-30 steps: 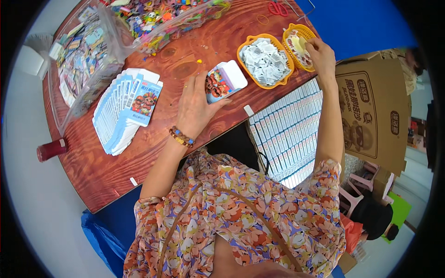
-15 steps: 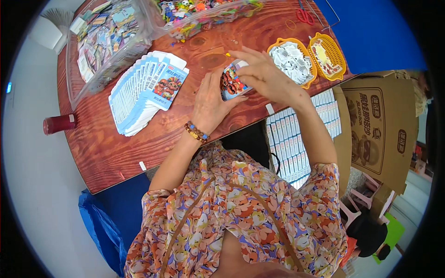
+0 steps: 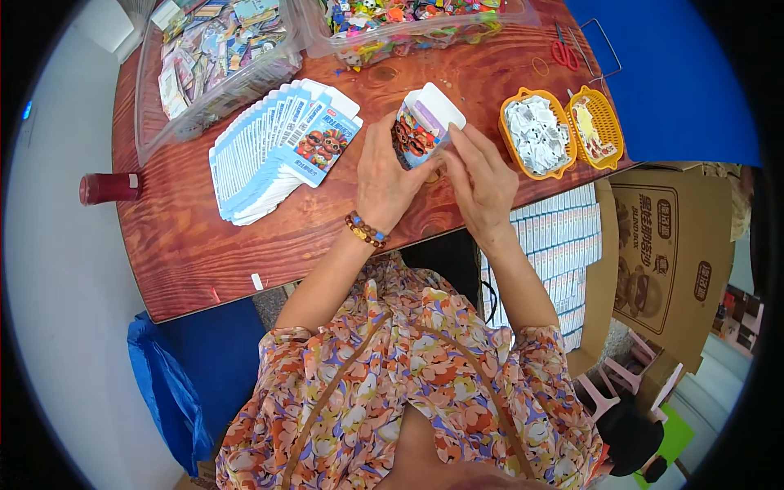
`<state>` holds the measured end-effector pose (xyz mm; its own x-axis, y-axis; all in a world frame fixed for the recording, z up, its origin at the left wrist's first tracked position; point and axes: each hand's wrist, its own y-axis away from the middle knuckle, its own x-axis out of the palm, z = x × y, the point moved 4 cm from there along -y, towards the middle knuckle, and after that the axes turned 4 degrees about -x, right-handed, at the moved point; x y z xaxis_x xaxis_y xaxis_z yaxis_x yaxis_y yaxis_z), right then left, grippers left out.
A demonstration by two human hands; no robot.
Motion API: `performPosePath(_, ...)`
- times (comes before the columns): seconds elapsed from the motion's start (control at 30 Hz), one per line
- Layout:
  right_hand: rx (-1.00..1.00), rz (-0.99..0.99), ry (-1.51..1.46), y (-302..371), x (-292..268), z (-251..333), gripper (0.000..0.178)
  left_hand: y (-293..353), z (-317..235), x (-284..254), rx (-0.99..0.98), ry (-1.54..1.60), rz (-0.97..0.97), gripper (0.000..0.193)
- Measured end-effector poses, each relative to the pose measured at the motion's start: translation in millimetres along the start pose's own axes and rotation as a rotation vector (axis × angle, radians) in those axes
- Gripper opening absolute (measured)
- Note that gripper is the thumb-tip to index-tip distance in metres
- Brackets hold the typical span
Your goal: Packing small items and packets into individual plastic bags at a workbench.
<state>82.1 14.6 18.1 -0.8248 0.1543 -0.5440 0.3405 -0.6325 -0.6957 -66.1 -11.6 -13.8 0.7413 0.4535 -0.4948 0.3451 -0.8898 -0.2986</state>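
Observation:
My left hand (image 3: 385,173) grips a small printed carton box (image 3: 417,137) above the table, its thumb along the near edge and its fingers on the left side. The white lid flap (image 3: 441,104) of the box stands open at the top, and a purple strip shows at the mouth. My right hand (image 3: 483,178) is closed at the box's right edge, fingertips and thumb against it below the flap. A fanned stack of flat blue-and-white cartons (image 3: 282,151) lies left of my hands, the top one showing cartoon faces.
Clear bins hold small packets (image 3: 220,57) and colourful small toys (image 3: 400,20) at the back. Yellow baskets (image 3: 508,147) with white sachets and small pieces stand right, near red scissors (image 3: 563,54). A red cylinder (image 3: 110,189) is left. Below right, a cardboard carton (image 3: 600,310) holds rows of filled boxes (image 3: 563,237).
The right hand has drawn back from over the top of the box to its right edge. The white flap is now raised in view. The whole view has shifted somewhat.

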Motion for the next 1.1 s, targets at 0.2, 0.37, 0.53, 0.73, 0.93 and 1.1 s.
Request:
performPosePath(0.2, 0.123, 0.046, -0.133, 1.3, 15.0, -0.1, 0.035, 5.0, 0.7, 1.3, 0.015, 0.000, -0.031, 0.072)
performPosePath(0.37, 0.367, 0.065, -0.569, 2.0, 12.9, -31.2, 0.027, 3.4, -0.8, -21.3, 0.041, 0.072, 0.053, 0.063)
performPosePath(0.53, 0.376, 0.256, -0.757, -12.7, 3.6, -25.6, 0.023, 2.2, 9.6, -39.1, -0.009, 0.408, 0.192, 0.049)
performPosePath(0.73, 0.314, 0.367, -0.810, -23.1, 3.7, -25.0, 0.021, 4.3, 9.0, -54.7, -0.003, 0.527, 0.219, 0.047)
performPosePath(0.93, 0.127, 0.449, -0.682, -28.4, 4.7, -20.2, 0.022, 0.7, 5.1, -54.6, -0.023, 0.527, 0.378, 0.043)
performPosePath(1.1, 0.492, 0.451, -0.883, -29.7, 4.9, -9.9, 0.029, 4.9, 7.0, -54.7, -0.124, 0.542, 0.377, 0.042)
